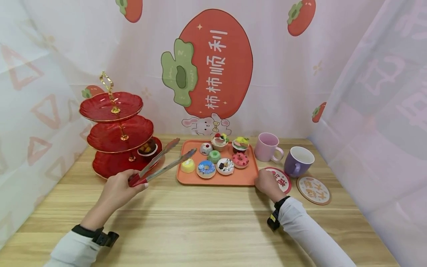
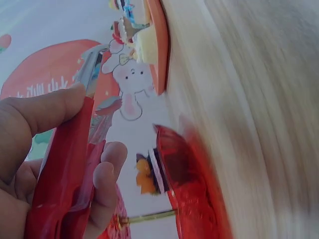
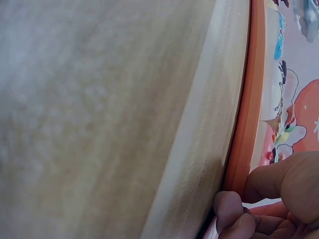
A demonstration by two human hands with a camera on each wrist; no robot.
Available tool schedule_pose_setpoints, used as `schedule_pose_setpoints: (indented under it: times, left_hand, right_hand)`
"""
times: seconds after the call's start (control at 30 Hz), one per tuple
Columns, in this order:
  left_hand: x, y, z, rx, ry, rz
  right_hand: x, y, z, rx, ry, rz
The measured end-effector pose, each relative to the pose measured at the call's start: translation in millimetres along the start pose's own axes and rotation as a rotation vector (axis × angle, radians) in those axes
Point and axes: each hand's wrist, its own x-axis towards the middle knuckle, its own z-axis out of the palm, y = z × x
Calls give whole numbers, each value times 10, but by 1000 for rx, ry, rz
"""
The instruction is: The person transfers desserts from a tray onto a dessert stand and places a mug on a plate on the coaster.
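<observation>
I judge that the work has only begun: one small pastry in a paper cup (image 1: pixel 147 148) already sits on the lowest tier of the red three-tier stand (image 1: pixel 117 134), while the orange tray (image 1: pixel 218 178) still carries eight treats, among them the yellow cake (image 1: pixel 188 165) and the blue donut (image 1: pixel 206 168). The two upper tiers hold nothing that I can see.

My left hand (image 1: pixel 121 188) grips the red-handled tongs (image 1: pixel 161 162) at their hinge end, thumb on top, fingers curled below. The tongs' arms are spread apart and empty, their tips above the tray's left edge, near the yellow cake. My right hand (image 1: pixel 266 184) rests on the surface at the tray's near right corner, fingers curled against the rim, partly over a round coaster (image 1: pixel 282 180).
</observation>
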Motion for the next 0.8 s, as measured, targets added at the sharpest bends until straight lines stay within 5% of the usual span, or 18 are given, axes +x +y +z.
schedule_pose_setpoints:
  times: [0.8]
  left_hand:
    - [328, 205, 337, -81, -166, -49]
  right_hand:
    - [-6, -23, -11, 18, -9, 25]
